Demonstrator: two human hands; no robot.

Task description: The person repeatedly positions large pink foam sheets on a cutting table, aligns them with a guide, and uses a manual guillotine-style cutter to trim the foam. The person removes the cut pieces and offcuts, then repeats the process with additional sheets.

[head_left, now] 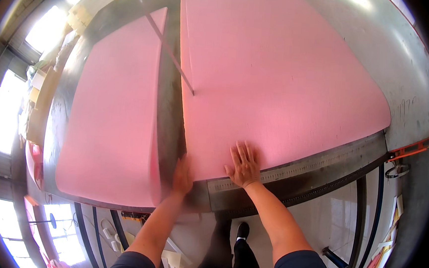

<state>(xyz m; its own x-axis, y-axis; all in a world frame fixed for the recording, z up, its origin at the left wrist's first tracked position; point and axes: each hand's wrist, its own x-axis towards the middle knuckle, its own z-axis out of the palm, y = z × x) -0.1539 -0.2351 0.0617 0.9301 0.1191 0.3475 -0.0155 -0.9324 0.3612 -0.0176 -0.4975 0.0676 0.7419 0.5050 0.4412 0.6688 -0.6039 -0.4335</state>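
A large pink foam sheet (278, 74) lies on the metal table (407, 83). My right hand (244, 165) rests flat on its near edge, fingers spread. At the near left corner of that sheet is my left hand (183, 175), blurred by motion, its fingers pointing away from me along the cut edge. To the left lies a second, narrower pink foam piece (114, 112), apart from the large one by a strip of bare table. A thin rod (170, 53) slants down from the upper left, its tip over the large sheet.
A ruler strip (296, 170) runs along the table's near edge, with a dark toothed band below it. An orange bracket (410, 149) sticks out at the right corner. Foam scraps (379, 262) are piled at lower right, and pale blocks (92, 3) stand beyond the table's far left.
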